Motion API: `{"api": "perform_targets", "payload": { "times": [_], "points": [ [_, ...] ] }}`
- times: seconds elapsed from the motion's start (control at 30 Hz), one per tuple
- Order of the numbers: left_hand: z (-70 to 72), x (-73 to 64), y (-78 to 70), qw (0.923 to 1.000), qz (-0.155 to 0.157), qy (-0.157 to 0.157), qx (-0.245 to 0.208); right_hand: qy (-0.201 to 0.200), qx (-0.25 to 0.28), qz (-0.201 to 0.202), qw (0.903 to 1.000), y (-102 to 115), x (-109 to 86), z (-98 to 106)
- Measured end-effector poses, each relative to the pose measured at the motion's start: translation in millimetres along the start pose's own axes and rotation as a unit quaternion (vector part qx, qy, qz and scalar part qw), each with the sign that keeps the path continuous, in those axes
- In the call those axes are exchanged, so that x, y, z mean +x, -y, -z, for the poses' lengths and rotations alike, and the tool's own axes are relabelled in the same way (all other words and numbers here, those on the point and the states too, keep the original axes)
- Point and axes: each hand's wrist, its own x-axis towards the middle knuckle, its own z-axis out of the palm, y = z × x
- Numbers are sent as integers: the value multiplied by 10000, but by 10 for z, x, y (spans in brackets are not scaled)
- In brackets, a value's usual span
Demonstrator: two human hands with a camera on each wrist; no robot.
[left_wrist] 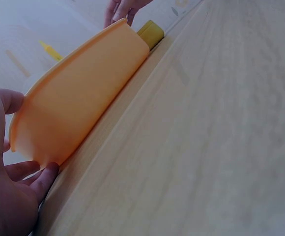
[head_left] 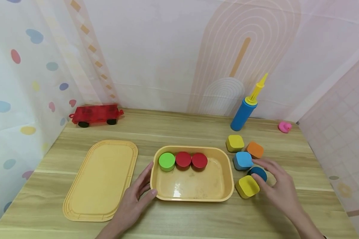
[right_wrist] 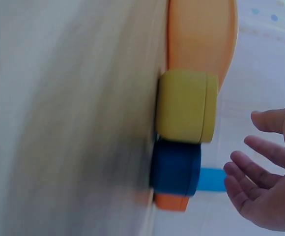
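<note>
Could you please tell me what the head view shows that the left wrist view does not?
Only the head view shows the floor of the tray, green round block, two red round blocks, flat lid, red toy wagon, pink toy duck, far yellow block, orange block, light blue block and dark blue block.

Only the left wrist view shows the tray's near outer side.

Both show the left hand gripping the tray, right hand, near yellow block and hand pump's yellow end.

- Location: we identify a children's play area; building type cannot be determined.
- Upper frame: we see printed fabric with hearts, dots and arches.
- Lower frame: we see a wood-grain table.
- Centre left: we see a red toy wagon; centre right, a pink toy duck.
</note>
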Motion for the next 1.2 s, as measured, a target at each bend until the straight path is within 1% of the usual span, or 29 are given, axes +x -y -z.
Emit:
{"api": "perform_targets", "payload": {
  "times": [0.27, 0.47, 0.53, 0.67, 0.77, 0.87, 0.93, 1.03, 1.2],
  "points": [
    [4, -6, 19, 10000, -2, 6, -31, 96, -18, 60, 9999, -194, -70, 103],
    [6, -10, 23, 10000, -33, -10, -28, 334, 130, 0, 9994, -323, -100, 153],
    [3, -10, 21, 10000, -37, -5, -35, 466, 228, -55, 9986, -368, -108, 169],
    [-1, -7, 16, 10000, -28, 0, -45, 886, 517, -225, 9945, -450, -116, 201],
    [-2, -5, 13, 10000, -8, 10, -50, 1286, 739, -380, 9882, -501, -114, 222],
    [-2, -3, 12, 10000, 18, 28, -50, 1664, 830, -485, 9814, -542, -112, 235],
    [-2, -3, 13, 10000, 40, 32, -44, 1843, 858, -497, 9779, -563, -112, 238],
    [-2, -2, 16, 10000, 53, 24, -37, 1963, 868, -503, 9754, -587, -113, 237],
    [0, 2, 18, 10000, 25, 5, -39, 1969, 823, -507, 9756, -608, -110, 226]
  ]
}}
